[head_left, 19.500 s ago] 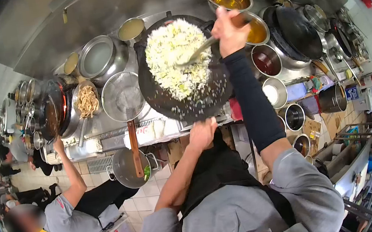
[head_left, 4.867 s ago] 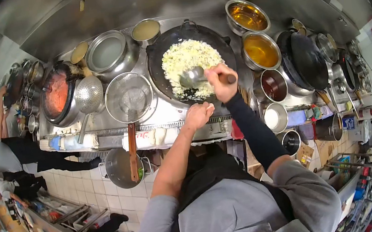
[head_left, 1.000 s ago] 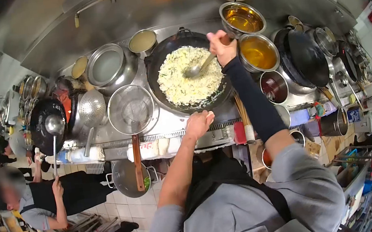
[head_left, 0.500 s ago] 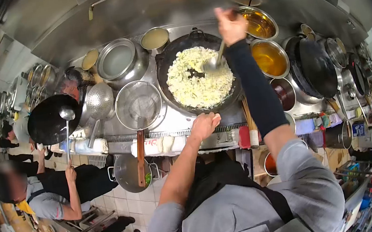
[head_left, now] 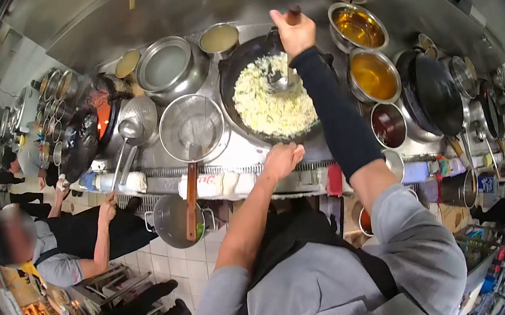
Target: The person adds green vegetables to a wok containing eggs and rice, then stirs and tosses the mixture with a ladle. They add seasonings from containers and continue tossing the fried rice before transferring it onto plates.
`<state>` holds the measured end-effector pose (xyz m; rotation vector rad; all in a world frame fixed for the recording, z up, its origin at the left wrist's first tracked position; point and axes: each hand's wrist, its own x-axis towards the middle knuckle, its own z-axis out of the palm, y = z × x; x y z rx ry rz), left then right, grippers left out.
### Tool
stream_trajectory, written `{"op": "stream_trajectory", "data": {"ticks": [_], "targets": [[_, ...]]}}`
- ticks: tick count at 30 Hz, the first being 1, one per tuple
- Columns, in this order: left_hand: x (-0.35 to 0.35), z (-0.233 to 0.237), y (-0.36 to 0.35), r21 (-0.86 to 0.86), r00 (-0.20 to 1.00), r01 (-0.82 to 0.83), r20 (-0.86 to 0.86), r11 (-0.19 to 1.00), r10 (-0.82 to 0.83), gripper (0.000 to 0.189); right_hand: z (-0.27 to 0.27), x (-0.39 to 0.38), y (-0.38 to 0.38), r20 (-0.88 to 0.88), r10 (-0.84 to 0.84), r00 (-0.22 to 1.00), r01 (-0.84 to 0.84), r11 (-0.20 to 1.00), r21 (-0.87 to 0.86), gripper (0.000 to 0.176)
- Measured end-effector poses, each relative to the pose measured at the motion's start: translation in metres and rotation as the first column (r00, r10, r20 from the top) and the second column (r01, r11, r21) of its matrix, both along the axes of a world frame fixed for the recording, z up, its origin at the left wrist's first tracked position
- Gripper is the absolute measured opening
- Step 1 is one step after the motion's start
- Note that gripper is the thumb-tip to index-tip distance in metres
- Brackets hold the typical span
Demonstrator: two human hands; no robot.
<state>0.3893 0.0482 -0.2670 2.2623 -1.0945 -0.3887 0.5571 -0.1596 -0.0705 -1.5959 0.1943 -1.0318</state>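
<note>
A large dark wok (head_left: 227, 79) sits on the range in front of me, filled with pale yellow-white fried rice (head_left: 266, 112). My right hand (head_left: 298, 35) is wrapped round the wooden-ended handle of a metal ladle (head_left: 281, 83), whose bowl rests in the rice near the middle of the wok. My left hand (head_left: 283, 160) is closed at the wok's near rim; what lies inside its fingers is hidden, perhaps the wok's edge or handle. White folded cloths (head_left: 230, 182) lie along the counter edge beside it.
Left of the wok are a wire strainer (head_left: 191, 127) and a lidded steel pot (head_left: 165, 66). Bowls of amber liquid (head_left: 373, 78) stand to the right, near a bowl of dark red sauce (head_left: 387, 126). A co-worker (head_left: 66, 245) handles another wok (head_left: 80, 148) over flames.
My right hand and the ladle have shifted, with the ladle stirring the rice toward the wok's far side. The co-worker's wok has tilted, and flame now shows beside it.
</note>
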Motion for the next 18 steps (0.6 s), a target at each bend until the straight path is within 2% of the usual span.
{"op": "stream_trajectory", "data": {"ticks": [2, 3, 4, 6, 7, 10, 11, 12, 14, 16, 17, 18], "targets": [[0.004, -0.002, -0.003, 0.007, 1.0, -0.015, -0.015, 1.0, 0.015, 0.045, -0.018, -0.007, 0.0, 0.18, -0.088, 0.98, 0.056, 0.983, 0.175, 0.034], [0.004, -0.001, -0.003, 0.002, 1.0, -0.012, -0.027, 1.0, 0.012, 0.045, -0.026, -0.023, 0.008, 0.266, 0.108, 0.958, -0.194, 0.926, 0.325, 0.032], [0.0, -0.002, -0.001, 0.004, 0.999, -0.005, -0.043, 1.0, 0.005, 0.045, -0.036, -0.027, 0.02, 0.291, 0.153, 0.945, -0.256, 0.897, 0.361, 0.035], [0.006, -0.007, -0.005, -0.036, 1.0, -0.003, -0.002, 0.999, 0.002, 0.046, -0.034, -0.021, 0.007, 0.115, 0.132, 0.985, -0.16, 0.944, 0.29, 0.036], [0.005, -0.007, -0.004, -0.039, 1.0, -0.007, 0.001, 0.999, 0.007, 0.046, -0.029, -0.019, 0.004, 0.059, 0.06, 0.996, -0.071, 0.978, 0.195, 0.036], [0.003, -0.01, -0.001, -0.02, 1.0, -0.025, 0.002, 0.999, 0.025, 0.044, 0.025, -0.087, 0.054, 0.143, 0.161, 0.977, -0.194, 0.945, 0.263, 0.035], [0.002, -0.011, 0.001, -0.031, 1.0, -0.016, -0.003, 0.999, 0.016, 0.044, 0.02, -0.102, 0.07, 0.213, 0.178, 0.961, -0.215, 0.963, 0.166, 0.034], [0.001, -0.009, 0.002, -0.043, 1.0, -0.005, -0.007, 0.999, 0.005, 0.044, -0.004, -0.106, 0.075, 0.176, 0.256, 0.95, -0.276, 0.956, 0.098, 0.034], [0.004, -0.007, -0.002, -0.061, 1.0, -0.012, 0.007, 0.998, 0.012, 0.041, -0.029, -0.094, 0.072, 0.191, 0.296, 0.936, -0.346, 0.876, 0.336, 0.034], [0.0, -0.008, 0.002, -0.061, 1.0, 0.002, -0.003, 0.998, -0.003, 0.039, -0.002, -0.096, 0.074, 0.179, 0.239, 0.954, -0.294, 0.862, 0.413, 0.034], [0.001, -0.011, 0.002, -0.083, 1.0, 0.003, 0.026, 0.997, -0.001, 0.038, 0.015, -0.111, 0.081, 0.162, 0.206, 0.965, -0.252, 0.902, 0.35, 0.033], [0.011, -0.011, -0.003, -0.089, 0.999, 0.003, 0.033, 0.996, -0.001, 0.038, 0.015, -0.121, 0.09, 0.236, 0.217, 0.947, -0.29, 0.894, 0.343, 0.033]]}}
